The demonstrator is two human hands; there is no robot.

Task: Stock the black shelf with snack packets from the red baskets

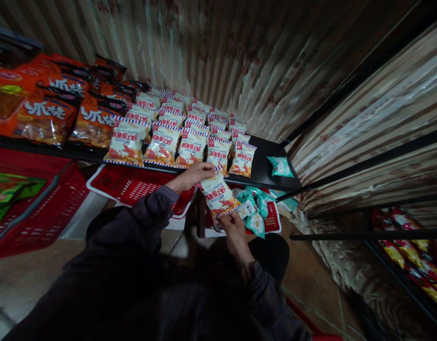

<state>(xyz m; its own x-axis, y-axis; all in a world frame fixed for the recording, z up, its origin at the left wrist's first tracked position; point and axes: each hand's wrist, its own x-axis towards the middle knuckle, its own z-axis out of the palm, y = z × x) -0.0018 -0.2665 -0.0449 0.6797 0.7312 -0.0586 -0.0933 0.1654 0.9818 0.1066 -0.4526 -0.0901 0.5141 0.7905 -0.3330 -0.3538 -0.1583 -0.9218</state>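
Note:
A white and orange snack bag (219,195) is held between both hands in front of the shelf edge. My left hand (195,174) grips its top edge, while my right hand (234,227) pinches the bottom edge. Just behind it, several matching bags (191,148) stand in rows on the black shelf (263,154). One small teal packet (280,166) lies near the shelf's right end. Below the shelf, a red basket (273,218) holds several teal packets (255,208), close to my right hand.
Orange snack bags (48,116) fill the shelf's left part. Red baskets (30,203) stand below at the left. Black metal bars (363,163) cross the right side, with another stocked shelf (406,284) beyond. A striped curtain (204,52) hangs behind.

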